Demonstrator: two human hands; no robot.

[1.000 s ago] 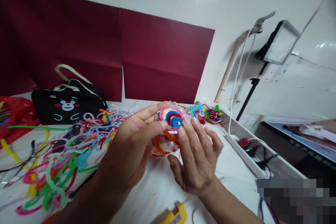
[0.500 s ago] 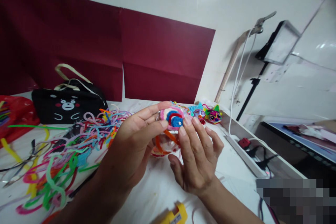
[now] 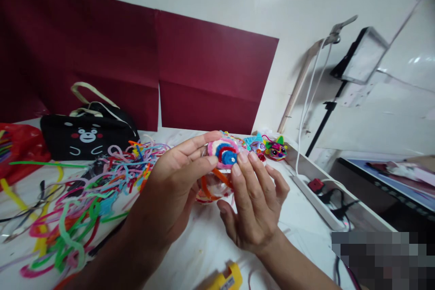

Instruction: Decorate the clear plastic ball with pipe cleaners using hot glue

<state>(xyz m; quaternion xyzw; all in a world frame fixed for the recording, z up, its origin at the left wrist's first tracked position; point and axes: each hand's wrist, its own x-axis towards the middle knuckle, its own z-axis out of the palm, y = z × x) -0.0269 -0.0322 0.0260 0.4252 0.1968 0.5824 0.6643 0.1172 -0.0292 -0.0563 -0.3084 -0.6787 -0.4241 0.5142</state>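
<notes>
A round craft piece made from fuzzy pipe cleaners (image 3: 222,153) is held in front of me, with pink, white, red and blue bands and a small white spot on the blue. My left hand (image 3: 176,176) grips its left side between thumb and fingers. On the right edge, the fingertips of my right hand (image 3: 254,199) press against the blue part, the thumb lower and apart. Below the bands, a clear rounded body (image 3: 217,183) carries an orange pipe cleaner (image 3: 205,188). My fingers cover part of the piece.
Loose pipe cleaners (image 3: 91,199) heap at left, with glasses (image 3: 37,204) near them. A black bag (image 3: 88,138) and a red bag (image 3: 29,158) stand behind. Finished colourful crafts (image 3: 276,148) sit beyond my hands. A yellow tool (image 3: 227,278) lies in front; a power strip (image 3: 319,204) is at right.
</notes>
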